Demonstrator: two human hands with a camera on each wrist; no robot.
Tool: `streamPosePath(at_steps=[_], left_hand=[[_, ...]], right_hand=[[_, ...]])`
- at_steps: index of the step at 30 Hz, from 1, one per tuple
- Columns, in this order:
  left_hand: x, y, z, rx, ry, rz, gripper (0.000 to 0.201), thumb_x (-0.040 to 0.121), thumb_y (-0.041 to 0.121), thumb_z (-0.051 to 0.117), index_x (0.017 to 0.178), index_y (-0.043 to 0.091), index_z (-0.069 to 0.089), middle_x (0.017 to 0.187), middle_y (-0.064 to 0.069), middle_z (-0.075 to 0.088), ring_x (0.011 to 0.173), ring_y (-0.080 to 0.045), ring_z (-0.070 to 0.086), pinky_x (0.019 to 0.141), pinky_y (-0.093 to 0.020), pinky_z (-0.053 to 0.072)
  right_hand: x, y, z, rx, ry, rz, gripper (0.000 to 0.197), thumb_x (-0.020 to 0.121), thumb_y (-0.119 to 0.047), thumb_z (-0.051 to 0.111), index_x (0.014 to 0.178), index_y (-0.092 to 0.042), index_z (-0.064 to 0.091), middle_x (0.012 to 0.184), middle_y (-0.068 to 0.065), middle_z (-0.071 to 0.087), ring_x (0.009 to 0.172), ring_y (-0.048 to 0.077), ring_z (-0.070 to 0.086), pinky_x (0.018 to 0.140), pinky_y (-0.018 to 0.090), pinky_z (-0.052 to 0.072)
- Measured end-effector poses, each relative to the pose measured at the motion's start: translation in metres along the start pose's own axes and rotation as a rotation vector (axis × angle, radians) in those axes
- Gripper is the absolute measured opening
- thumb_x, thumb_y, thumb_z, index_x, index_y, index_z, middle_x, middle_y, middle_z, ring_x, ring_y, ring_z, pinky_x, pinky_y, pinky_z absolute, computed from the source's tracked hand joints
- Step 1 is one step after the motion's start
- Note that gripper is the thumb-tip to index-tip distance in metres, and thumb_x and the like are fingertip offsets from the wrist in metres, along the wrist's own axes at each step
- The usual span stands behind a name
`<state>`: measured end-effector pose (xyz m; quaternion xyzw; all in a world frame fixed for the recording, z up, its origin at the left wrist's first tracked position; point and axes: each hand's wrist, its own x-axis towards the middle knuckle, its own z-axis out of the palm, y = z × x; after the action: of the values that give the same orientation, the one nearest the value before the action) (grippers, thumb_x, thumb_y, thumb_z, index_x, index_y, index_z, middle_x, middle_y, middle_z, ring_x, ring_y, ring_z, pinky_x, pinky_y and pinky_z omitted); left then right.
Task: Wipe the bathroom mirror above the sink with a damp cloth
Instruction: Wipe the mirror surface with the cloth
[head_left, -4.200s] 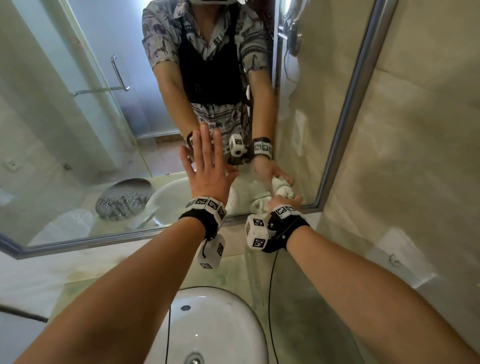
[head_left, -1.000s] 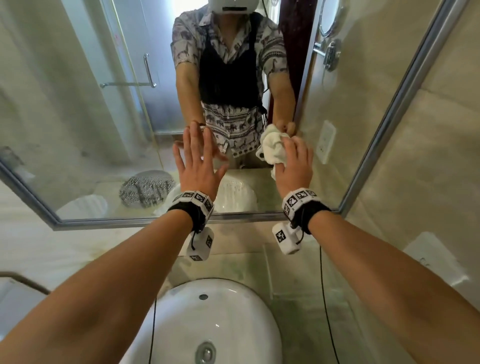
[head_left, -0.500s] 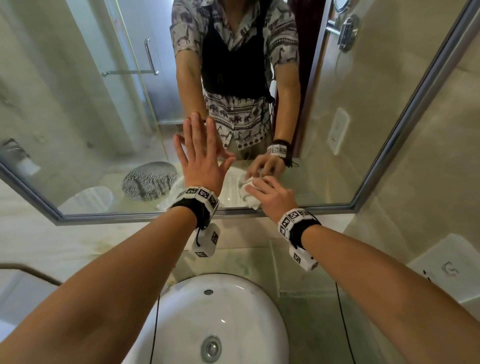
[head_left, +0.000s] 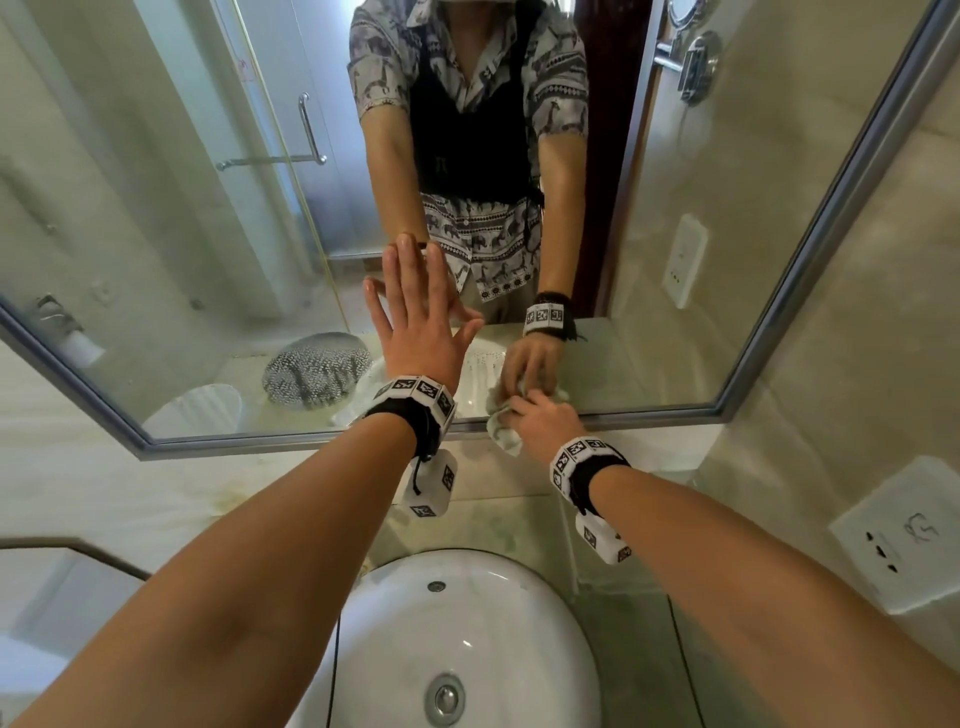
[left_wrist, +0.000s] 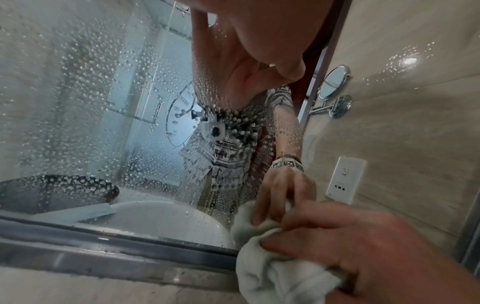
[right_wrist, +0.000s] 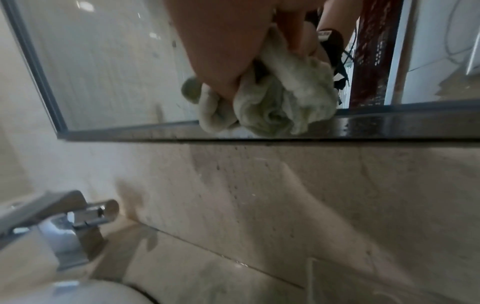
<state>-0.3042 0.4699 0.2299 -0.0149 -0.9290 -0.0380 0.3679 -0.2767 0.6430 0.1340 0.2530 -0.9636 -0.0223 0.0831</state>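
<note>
The mirror fills the wall above the white sink, edged by a grey metal frame. My left hand lies flat on the glass with straight, spread fingers. My right hand grips a crumpled pale cloth against the mirror's bottom edge, just right of the left wrist. In the left wrist view the glass carries many water drops, and the cloth hangs over the frame. The right wrist view shows the bunched cloth pressed on the frame by my right hand.
A chrome tap stands left of the sink. A wall socket sits on the tiled right wall, close to my right forearm. A round shaving mirror on an arm shows in the reflection. The marble counter surrounds the basin.
My right hand has wiped the cloth down the glass from chest height to the mirror's bottom edge. The left hand has stayed flat on the mirror.
</note>
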Motion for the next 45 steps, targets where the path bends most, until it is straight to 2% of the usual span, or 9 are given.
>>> streamPosePath(at_steps=[4, 8, 15, 19, 23, 27, 32, 37, 45], left_hand=[[-0.002, -0.006, -0.007, -0.006, -0.002, 0.029, 0.095, 0.087, 0.065, 0.052, 0.158, 0.014, 0.014, 0.163, -0.017, 0.008, 0.15, -0.032, 0.001, 0.12, -0.057, 0.012], [0.0, -0.021, -0.02, -0.039, 0.01, 0.031, 0.09, 0.088, 0.063, 0.048, 0.157, 0.014, 0.017, 0.163, -0.014, 0.011, 0.149, -0.031, 0.004, 0.118, -0.059, 0.013], [0.005, -0.049, -0.021, -0.03, -0.022, -0.061, 0.101, 0.087, 0.074, 0.045, 0.158, 0.015, 0.004, 0.163, -0.021, -0.002, 0.151, -0.037, -0.002, 0.118, -0.06, 0.012], [0.005, -0.048, -0.015, -0.034, -0.017, -0.056, 0.105, 0.085, 0.073, 0.05, 0.158, 0.013, 0.004, 0.162, -0.024, -0.001, 0.15, -0.04, 0.001, 0.117, -0.061, 0.013], [0.005, -0.048, -0.012, -0.042, -0.011, -0.058, 0.106, 0.084, 0.074, 0.05, 0.158, 0.013, 0.005, 0.162, -0.024, 0.0, 0.15, -0.04, 0.001, 0.118, -0.061, 0.012], [0.006, -0.049, -0.008, -0.021, 0.006, -0.07, 0.106, 0.081, 0.073, 0.054, 0.158, 0.014, 0.012, 0.162, -0.023, 0.005, 0.15, -0.039, 0.005, 0.116, -0.061, 0.017], [0.005, -0.051, -0.006, -0.015, -0.009, -0.065, 0.105, 0.083, 0.075, 0.051, 0.157, 0.015, 0.009, 0.162, -0.023, 0.004, 0.15, -0.039, 0.005, 0.117, -0.06, 0.017], [0.005, -0.049, -0.013, -0.014, -0.012, -0.076, 0.105, 0.083, 0.074, 0.052, 0.157, 0.015, 0.008, 0.162, -0.023, 0.006, 0.15, -0.04, 0.007, 0.117, -0.06, 0.017], [0.0, -0.063, -0.026, -0.027, -0.013, -0.176, 0.101, 0.084, 0.066, 0.056, 0.157, 0.016, 0.007, 0.163, -0.019, 0.005, 0.151, -0.037, 0.004, 0.12, -0.056, 0.013]], right_hand=[[-0.013, -0.004, -0.019, 0.186, 0.297, 0.101, 0.04, 0.071, -0.018, 0.071, 0.11, -0.025, 0.066, 0.116, 0.0, 0.062, 0.107, 0.025, 0.056, 0.059, 0.036, 0.056], [-0.012, 0.0, -0.067, 0.309, 0.575, 0.219, 0.049, 0.071, -0.01, 0.067, 0.119, -0.019, 0.06, 0.12, 0.003, 0.057, 0.108, 0.026, 0.05, 0.076, 0.035, 0.051], [0.027, 0.006, -0.109, 0.335, 0.896, 0.457, 0.06, 0.071, -0.003, 0.061, 0.128, -0.022, 0.057, 0.125, 0.0, 0.054, 0.11, 0.025, 0.046, 0.083, 0.033, 0.047], [0.039, -0.007, -0.081, 0.176, 0.893, 0.276, 0.05, 0.073, -0.003, 0.066, 0.118, -0.024, 0.067, 0.119, -0.003, 0.063, 0.104, 0.022, 0.051, 0.078, 0.029, 0.05], [0.038, -0.024, -0.028, 0.099, 0.651, -0.03, 0.031, 0.081, -0.011, 0.058, 0.106, -0.025, 0.071, 0.109, -0.004, 0.067, 0.091, 0.023, 0.06, 0.06, 0.035, 0.055], [0.029, -0.039, 0.028, 0.061, 0.329, -0.082, 0.031, 0.065, -0.022, 0.08, 0.095, -0.026, 0.074, 0.104, -0.006, 0.067, 0.087, 0.02, 0.061, 0.047, 0.032, 0.053], [0.029, -0.045, 0.029, 0.046, 0.22, -0.024, 0.029, 0.062, -0.03, 0.081, 0.09, -0.028, 0.073, 0.1, -0.007, 0.066, 0.086, 0.02, 0.061, 0.048, 0.029, 0.049], [0.011, -0.035, -0.004, 0.197, 0.315, 0.059, 0.036, 0.074, -0.034, 0.052, 0.104, -0.023, 0.069, 0.113, 0.001, 0.062, 0.099, 0.026, 0.057, 0.065, 0.041, 0.057], [0.023, -0.009, -0.089, 0.363, 0.718, 0.244, 0.056, 0.071, -0.007, 0.067, 0.126, -0.014, 0.057, 0.125, 0.007, 0.054, 0.111, 0.029, 0.046, 0.087, 0.04, 0.051]])
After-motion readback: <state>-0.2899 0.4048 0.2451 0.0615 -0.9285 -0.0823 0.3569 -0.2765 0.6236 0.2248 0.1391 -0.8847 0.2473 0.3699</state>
